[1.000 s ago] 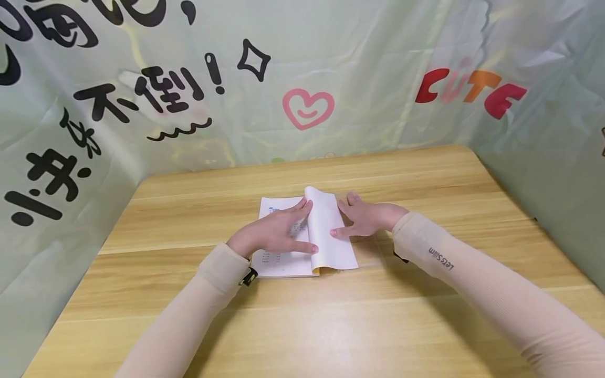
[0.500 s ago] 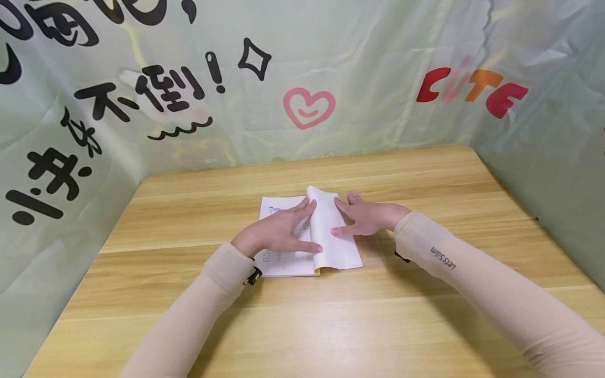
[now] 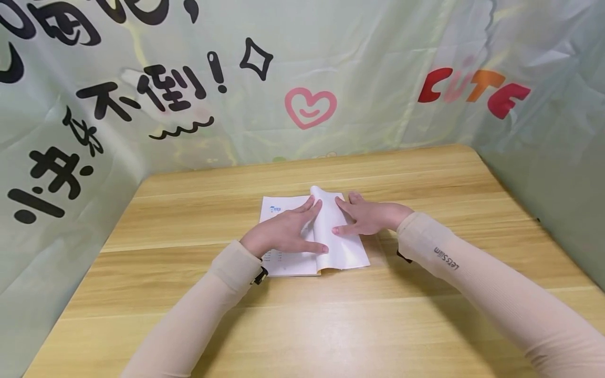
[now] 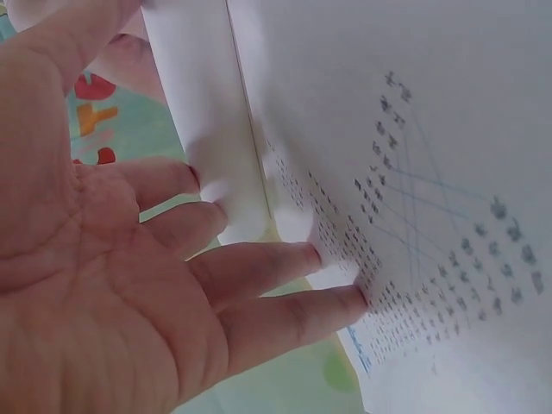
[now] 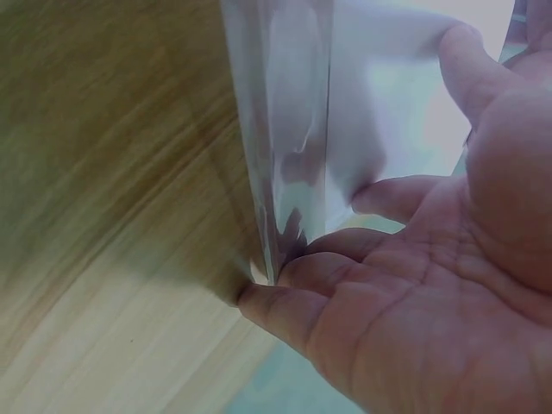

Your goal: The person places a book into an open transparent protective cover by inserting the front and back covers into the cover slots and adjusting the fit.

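Observation:
A thin booklet [image 3: 295, 266] lies open on the wooden table, its left page printed with small text and blue marks. Its right-hand leaf [image 3: 342, 254] is blank and bulges up in a curve beside the fold. My left hand [image 3: 285, 231] presses on the curve with spread, fairly straight fingers; in the left wrist view some fingertips touch the printed page [image 4: 457, 155]. My right hand [image 3: 371, 216] rests at the leaf's right edge, thumb on the paper. There, the right wrist view shows a clear plastic strip [image 5: 285, 95] by its fingers.
The wooden table [image 3: 302, 325] extends around the booklet on all sides. A pale printed cloth [image 3: 368, 115] with lettering and a pink heart hangs behind and along both sides of it.
My left hand has slid a little to the right over the leaf. The leaf's right edge has spread outward to the right, flattening somewhat. My right hand has barely moved.

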Demonstrator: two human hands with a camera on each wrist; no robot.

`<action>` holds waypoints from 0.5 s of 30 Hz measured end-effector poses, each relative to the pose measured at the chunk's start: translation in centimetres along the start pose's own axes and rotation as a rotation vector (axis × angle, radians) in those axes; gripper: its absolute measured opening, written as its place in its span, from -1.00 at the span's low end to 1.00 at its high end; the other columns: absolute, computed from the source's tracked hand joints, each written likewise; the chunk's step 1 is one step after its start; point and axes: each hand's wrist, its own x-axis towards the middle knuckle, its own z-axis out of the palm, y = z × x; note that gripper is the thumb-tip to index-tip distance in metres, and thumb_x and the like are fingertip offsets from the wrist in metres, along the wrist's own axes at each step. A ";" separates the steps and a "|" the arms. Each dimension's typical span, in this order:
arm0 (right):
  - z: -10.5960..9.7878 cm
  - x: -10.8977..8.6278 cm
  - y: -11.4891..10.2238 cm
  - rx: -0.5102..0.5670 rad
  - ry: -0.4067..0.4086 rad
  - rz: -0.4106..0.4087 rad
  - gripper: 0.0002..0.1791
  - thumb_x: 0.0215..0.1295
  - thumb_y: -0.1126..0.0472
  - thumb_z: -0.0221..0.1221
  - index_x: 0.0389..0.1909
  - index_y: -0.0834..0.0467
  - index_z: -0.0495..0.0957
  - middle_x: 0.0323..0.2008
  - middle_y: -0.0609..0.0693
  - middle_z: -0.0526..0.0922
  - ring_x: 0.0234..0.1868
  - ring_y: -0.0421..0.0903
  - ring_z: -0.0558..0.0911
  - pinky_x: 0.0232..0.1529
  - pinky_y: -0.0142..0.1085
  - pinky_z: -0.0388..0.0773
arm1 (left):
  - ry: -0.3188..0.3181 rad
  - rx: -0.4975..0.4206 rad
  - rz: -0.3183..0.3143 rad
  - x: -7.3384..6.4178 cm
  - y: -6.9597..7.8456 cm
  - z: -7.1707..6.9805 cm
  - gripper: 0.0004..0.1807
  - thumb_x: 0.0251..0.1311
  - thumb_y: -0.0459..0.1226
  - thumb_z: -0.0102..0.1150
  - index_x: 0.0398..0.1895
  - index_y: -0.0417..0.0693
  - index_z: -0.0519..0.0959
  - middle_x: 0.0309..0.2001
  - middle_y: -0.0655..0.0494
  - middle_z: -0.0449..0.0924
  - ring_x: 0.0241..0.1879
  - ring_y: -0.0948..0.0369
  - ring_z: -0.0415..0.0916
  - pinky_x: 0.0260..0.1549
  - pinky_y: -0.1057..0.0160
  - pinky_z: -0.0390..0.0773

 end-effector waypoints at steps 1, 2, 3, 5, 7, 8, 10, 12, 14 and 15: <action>0.0 0.0 0.0 0.001 -0.001 0.000 0.12 0.60 -0.35 0.06 0.75 0.24 -0.28 0.68 0.51 -0.40 0.73 0.42 -0.37 0.68 0.35 -0.21 | 0.001 0.001 -0.001 0.0 0.0 0.0 0.23 0.34 0.29 0.32 0.79 0.11 -0.22 0.78 0.07 -0.43 0.75 -0.05 -0.06 0.68 -0.07 0.13; 0.0 0.0 0.0 0.005 -0.001 0.000 0.12 0.60 -0.34 0.06 0.75 0.24 -0.28 0.68 0.51 -0.40 0.73 0.42 -0.37 0.69 0.35 -0.21 | 0.000 0.001 -0.004 0.0 0.1 0.1 0.23 0.34 0.29 0.32 0.79 0.11 -0.22 0.78 0.08 -0.43 0.75 -0.05 -0.06 0.68 -0.07 0.13; 0.0 0.0 0.0 0.008 -0.001 0.001 0.12 0.60 -0.34 0.06 0.75 0.23 -0.29 0.69 0.50 -0.40 0.73 0.41 -0.37 0.69 0.35 -0.22 | 0.001 0.003 -0.009 0.1 0.1 0.1 0.23 0.33 0.29 0.33 0.79 0.12 -0.22 0.78 0.09 -0.43 0.75 -0.05 -0.05 0.68 -0.07 0.14; 0.1 0.0 0.0 0.015 0.000 0.003 0.11 0.60 -0.34 0.07 0.75 0.22 -0.29 0.69 0.48 -0.41 0.73 0.40 -0.38 0.69 0.34 -0.22 | 0.003 0.005 -0.016 0.2 0.2 0.2 0.23 0.33 0.29 0.33 0.79 0.13 -0.22 0.78 0.10 -0.42 0.74 -0.05 -0.04 0.68 -0.07 0.15; 0.1 0.0 0.0 0.018 0.005 0.002 0.12 0.60 -0.33 0.08 0.75 0.22 -0.28 0.69 0.48 -0.41 0.73 0.40 -0.37 0.69 0.33 -0.22 | 0.005 0.009 -0.021 0.3 0.4 0.2 0.23 0.33 0.29 0.33 0.80 0.14 -0.21 0.79 0.09 -0.42 0.74 -0.10 -0.03 0.67 -0.09 0.15; 0.1 0.0 0.0 0.019 0.007 0.003 0.12 0.59 -0.33 0.08 0.75 0.22 -0.28 0.69 0.48 -0.41 0.73 0.40 -0.37 0.70 0.33 -0.23 | 0.006 0.011 -0.021 0.3 0.5 0.3 0.23 0.33 0.29 0.33 0.80 0.13 -0.21 0.79 0.09 -0.41 0.73 -0.12 -0.03 0.67 -0.10 0.15; 0.1 -0.1 0.0 0.017 0.010 0.000 0.12 0.60 -0.33 0.08 0.75 0.24 -0.28 0.69 0.49 -0.41 0.73 0.40 -0.37 0.70 0.32 -0.23 | 0.011 0.016 -0.022 0.4 0.6 0.4 0.23 0.33 0.29 0.33 0.80 0.13 -0.20 0.79 0.08 -0.40 0.72 -0.20 -0.02 0.67 -0.14 0.14; 0.1 -0.1 0.0 0.011 0.013 -0.005 0.11 0.60 -0.32 0.07 0.75 0.25 -0.28 0.68 0.51 -0.41 0.73 0.42 -0.37 0.70 0.33 -0.23 | 0.018 0.021 -0.019 0.5 0.8 0.5 0.22 0.33 0.29 0.34 0.80 0.12 -0.19 0.79 0.06 -0.39 0.70 -0.27 0.00 0.66 -0.18 0.15; 0.1 -0.1 0.1 0.014 0.013 -0.006 0.10 0.61 -0.31 0.07 0.75 0.25 -0.28 0.68 0.51 -0.41 0.73 0.41 -0.37 0.70 0.32 -0.23 | 0.022 0.022 -0.015 0.6 0.9 0.6 0.23 0.33 0.29 0.34 0.79 0.11 -0.19 0.79 0.05 -0.38 0.69 -0.29 0.00 0.65 -0.20 0.15; 0.1 -0.1 0.1 0.015 0.013 -0.009 0.10 0.61 -0.30 0.07 0.74 0.26 -0.28 0.68 0.51 -0.42 0.73 0.42 -0.37 0.70 0.33 -0.23 | 0.021 0.023 -0.015 0.5 0.9 0.6 0.23 0.33 0.29 0.33 0.79 0.10 -0.20 0.79 0.05 -0.39 0.69 -0.30 -0.01 0.65 -0.20 0.15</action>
